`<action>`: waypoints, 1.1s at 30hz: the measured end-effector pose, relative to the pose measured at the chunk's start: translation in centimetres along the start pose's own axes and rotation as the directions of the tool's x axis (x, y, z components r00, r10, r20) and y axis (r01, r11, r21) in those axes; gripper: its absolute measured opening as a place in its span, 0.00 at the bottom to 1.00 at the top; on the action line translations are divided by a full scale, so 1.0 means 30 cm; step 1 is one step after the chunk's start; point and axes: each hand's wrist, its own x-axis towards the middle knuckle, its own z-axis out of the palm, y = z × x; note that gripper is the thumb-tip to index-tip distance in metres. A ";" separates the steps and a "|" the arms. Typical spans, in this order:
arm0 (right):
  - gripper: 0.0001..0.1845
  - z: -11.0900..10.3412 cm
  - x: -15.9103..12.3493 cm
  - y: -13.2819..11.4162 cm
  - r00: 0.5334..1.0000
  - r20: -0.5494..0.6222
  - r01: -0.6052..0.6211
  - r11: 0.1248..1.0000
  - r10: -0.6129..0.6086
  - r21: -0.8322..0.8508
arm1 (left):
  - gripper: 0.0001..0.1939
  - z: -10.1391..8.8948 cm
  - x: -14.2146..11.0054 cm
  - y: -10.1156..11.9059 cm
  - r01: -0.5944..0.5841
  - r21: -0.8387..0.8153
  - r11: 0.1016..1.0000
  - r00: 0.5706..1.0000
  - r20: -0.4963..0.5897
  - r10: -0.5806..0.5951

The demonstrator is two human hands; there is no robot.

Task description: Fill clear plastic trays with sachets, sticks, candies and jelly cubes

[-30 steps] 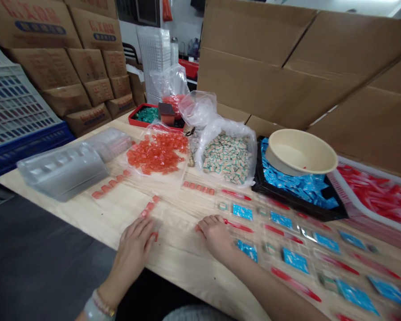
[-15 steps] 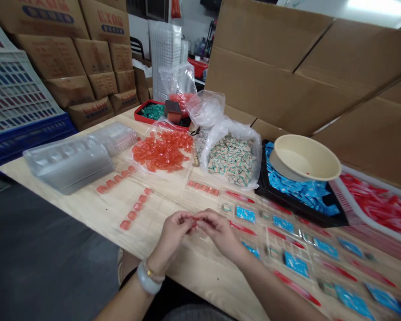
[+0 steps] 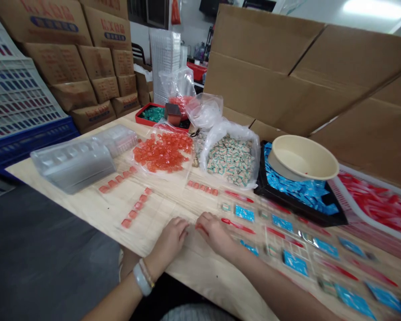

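My left hand (image 3: 169, 243) rests curled on the pale wooden table (image 3: 200, 278), fingers together and nothing visible in them. Close beside it, my right hand (image 3: 214, 234) presses its fingertips down, with a small red piece (image 3: 198, 227) showing under them. Two short rows of red cubes (image 3: 135, 207) lie to the left, and another row (image 3: 202, 188) lies ahead. Clear blister trays (image 3: 284, 243) holding blue sachets and red sticks spread to the right of my right hand.
Beyond lie a heap of orange-red cubes (image 3: 163, 151), a bag of wrapped sweets (image 3: 230, 160), and a black tray (image 3: 287, 203) of blue sachets under a cream bowl (image 3: 302, 158). Clear plastic covers (image 3: 73, 167) stand left; cardboard boxes (image 3: 56, 58) and sheets (image 3: 307, 76) close off the back.
My hands, pinched together over a red piece half a second ago, have parted and dropped to the table. The view has shifted slightly.
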 end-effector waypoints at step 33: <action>0.10 -0.021 0.609 0.112 0.966 -0.177 -0.097 0.902 0.187 0.422 | 0.10 -0.301 0.454 -0.174 0.174 0.140 0.975 0.925 -0.364 -0.113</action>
